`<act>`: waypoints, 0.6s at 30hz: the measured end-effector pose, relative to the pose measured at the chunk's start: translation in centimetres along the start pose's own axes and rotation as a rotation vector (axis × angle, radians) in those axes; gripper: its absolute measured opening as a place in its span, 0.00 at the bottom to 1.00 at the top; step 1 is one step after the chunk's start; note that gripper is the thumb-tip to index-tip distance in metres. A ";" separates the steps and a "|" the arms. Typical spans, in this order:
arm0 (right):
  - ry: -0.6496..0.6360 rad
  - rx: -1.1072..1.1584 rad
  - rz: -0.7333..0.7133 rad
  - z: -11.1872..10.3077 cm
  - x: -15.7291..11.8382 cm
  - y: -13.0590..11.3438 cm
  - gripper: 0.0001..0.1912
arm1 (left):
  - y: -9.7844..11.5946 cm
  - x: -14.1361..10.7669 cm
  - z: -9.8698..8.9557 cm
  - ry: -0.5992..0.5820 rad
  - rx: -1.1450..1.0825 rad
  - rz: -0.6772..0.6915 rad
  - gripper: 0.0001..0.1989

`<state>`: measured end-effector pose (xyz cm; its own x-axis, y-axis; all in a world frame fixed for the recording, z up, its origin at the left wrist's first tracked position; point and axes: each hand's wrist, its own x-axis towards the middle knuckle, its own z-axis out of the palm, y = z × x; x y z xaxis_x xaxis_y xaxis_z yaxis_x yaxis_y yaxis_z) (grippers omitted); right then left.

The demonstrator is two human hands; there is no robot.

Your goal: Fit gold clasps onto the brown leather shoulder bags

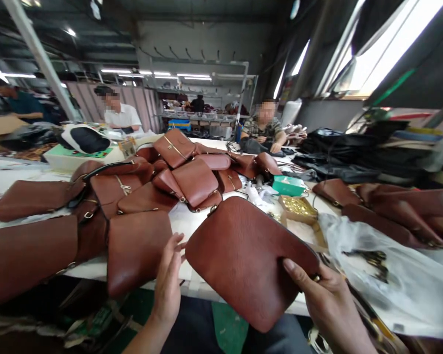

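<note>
A brown leather bag (239,255) is tilted in front of me, over the near edge of the white table. My right hand (323,290) grips its right side, thumb on the front face and fingers behind. Close to the bag's left corner, my left hand (170,280) is raised with its fingers stretched out, holding nothing; whether a fingertip touches the bag I cannot tell. Just left of that hand, another brown bag (138,250) hangs partly over the table edge.
Many brown bags (195,182) are heaped across the table. To the right are a green box (288,185), a carton of gold-coloured fittings (299,205) and a clear plastic bag (391,275). Co-workers sit beyond, one in a white shirt (122,118), another in a patterned shirt (254,129).
</note>
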<state>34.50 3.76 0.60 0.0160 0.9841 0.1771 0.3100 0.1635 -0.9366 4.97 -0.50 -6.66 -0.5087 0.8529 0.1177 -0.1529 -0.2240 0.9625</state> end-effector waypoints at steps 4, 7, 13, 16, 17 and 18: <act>0.164 -0.119 -0.122 1.8 -3.4 0.3 0.12 | 2.7 -2.9 2.1 -0.151 0.209 0.148 0.37; 0.136 -0.081 -0.392 5.2 -5.8 0.5 0.11 | 3.8 -5.6 4.4 -0.433 0.191 0.054 0.50; -0.086 -0.126 -0.614 10.3 -7.6 1.4 0.34 | 3.6 -6.4 5.0 -0.315 0.301 -0.103 0.31; -0.215 -0.126 -0.631 10.2 -7.4 1.6 0.32 | 4.1 -5.2 3.5 -0.242 0.302 -0.086 0.28; -0.222 -0.116 -0.630 9.8 -7.0 1.6 0.30 | 4.4 -4.8 2.9 -0.245 0.288 -0.099 0.28; -0.190 -0.108 -0.618 9.2 -6.5 1.5 0.26 | 4.9 -4.4 2.4 -0.251 0.273 -0.123 0.28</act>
<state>26.09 -1.79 -4.75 -0.3607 0.7078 0.6073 0.3023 0.7047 -0.6418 8.50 -4.20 -1.90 -0.2718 0.9621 0.0207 0.0481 -0.0079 0.9988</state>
